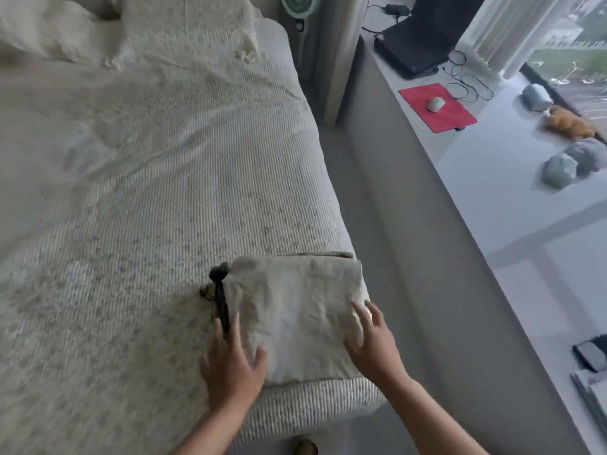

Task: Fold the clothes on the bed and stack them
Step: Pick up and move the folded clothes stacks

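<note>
A folded cream garment (292, 310) lies on top of a small stack at the near right corner of the bed (147, 198). Dark fabric (219, 290) of a garment underneath sticks out along the stack's left side. My left hand (231, 362) rests with spread fingers on the near left edge of the cream garment. Over the garment's near right edge, my right hand (371, 346) lies flat with its fingers straight. Neither hand grips the cloth.
The bed's cover is a ribbed cream blanket, with pillows (49, 31) at the far end. A narrow floor gap (368, 198) separates the bed from a white window ledge (492, 178) holding a laptop (423, 37), red mouse pad (437, 106) and small plush toys (571, 152).
</note>
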